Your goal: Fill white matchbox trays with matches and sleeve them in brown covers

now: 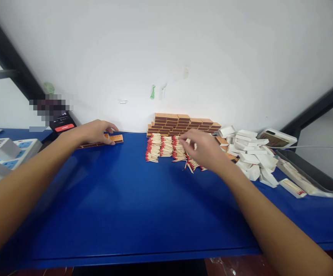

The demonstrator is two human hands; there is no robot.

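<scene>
My left hand (97, 132) is at the left by the wall, over a row of orange-brown matchboxes. Its fingers are spread apart, and the thumb touches the front of the row beside the end matchbox (116, 138). On the right, my right hand (203, 147) hovers at the piles of red-tipped matches (166, 146), its thumb and fingers drawn together. Whatever may be between those fingertips is too small to make out. Behind the matches, a stepped stack of matchboxes (172, 122) stands against the wall.
White matchbox trays (251, 149) lie heaped at the right, with one match-filled tray (293, 188) nearby. Beyond are a white device (278, 138), its cable and a dark container (313, 172). At left, a power strip (25, 149) and a phone (64, 122) border the blue tabletop (132, 203).
</scene>
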